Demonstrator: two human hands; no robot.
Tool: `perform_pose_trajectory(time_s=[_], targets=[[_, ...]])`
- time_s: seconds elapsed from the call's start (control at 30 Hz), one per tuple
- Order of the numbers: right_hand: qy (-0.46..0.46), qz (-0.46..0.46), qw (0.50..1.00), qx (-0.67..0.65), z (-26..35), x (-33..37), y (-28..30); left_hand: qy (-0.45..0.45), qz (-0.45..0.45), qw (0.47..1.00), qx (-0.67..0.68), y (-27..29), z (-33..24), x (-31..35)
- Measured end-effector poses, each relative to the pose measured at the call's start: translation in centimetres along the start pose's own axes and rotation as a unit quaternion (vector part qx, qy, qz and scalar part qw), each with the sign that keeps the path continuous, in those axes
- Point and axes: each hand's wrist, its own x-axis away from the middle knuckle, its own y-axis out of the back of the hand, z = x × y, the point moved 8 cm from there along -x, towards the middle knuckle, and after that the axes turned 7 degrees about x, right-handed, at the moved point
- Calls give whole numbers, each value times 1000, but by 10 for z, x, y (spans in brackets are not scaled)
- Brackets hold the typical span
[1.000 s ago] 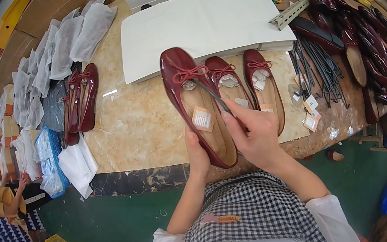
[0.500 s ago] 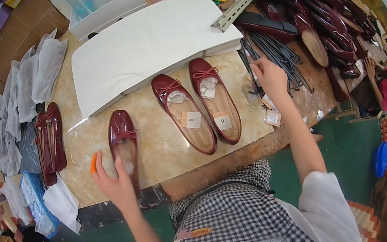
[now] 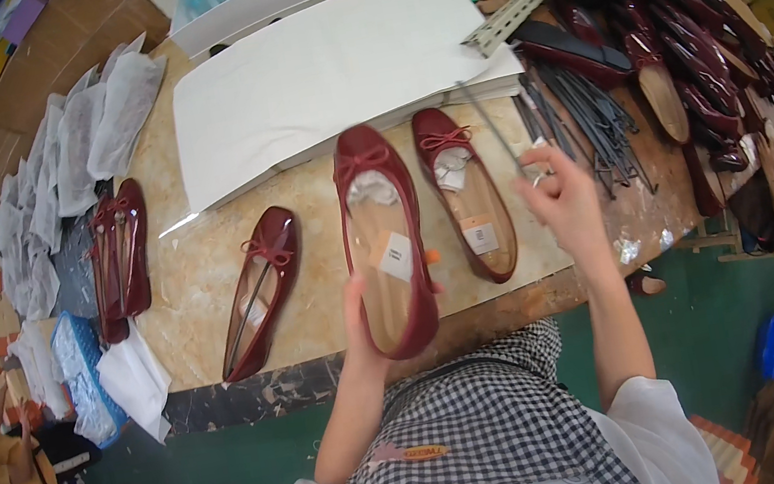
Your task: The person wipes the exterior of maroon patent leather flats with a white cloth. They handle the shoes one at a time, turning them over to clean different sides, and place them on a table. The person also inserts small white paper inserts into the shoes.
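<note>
Two bare forearms rise from the lower edge. The left hand (image 3: pixel 359 317) is lifted, thumb on the near side, fingers (image 3: pixel 435 287) wrapped round from beneath in a closed grasp. The right hand (image 3: pixel 563 204) is raised higher and farther right, wrist bent, fingers (image 3: pixel 538 169) pinched together at the top.

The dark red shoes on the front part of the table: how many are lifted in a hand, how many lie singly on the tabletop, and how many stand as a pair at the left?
Held in the left hand: 1, the lifted shoe
Lying singly on the tabletop: 2, the left single shoe and the right single shoe
Pair at the left: 2
Total: 5
</note>
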Motion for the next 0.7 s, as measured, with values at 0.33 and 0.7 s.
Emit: perform_pose_trajectory(time_s=[0.33,0.7], targets=[[71,219,973,-9,93,51,-89,-199,-155,909,-333,20,-59,11],[305,-52,944,117,126,65,-100,-292,-261,864,-317,27,-19,25]])
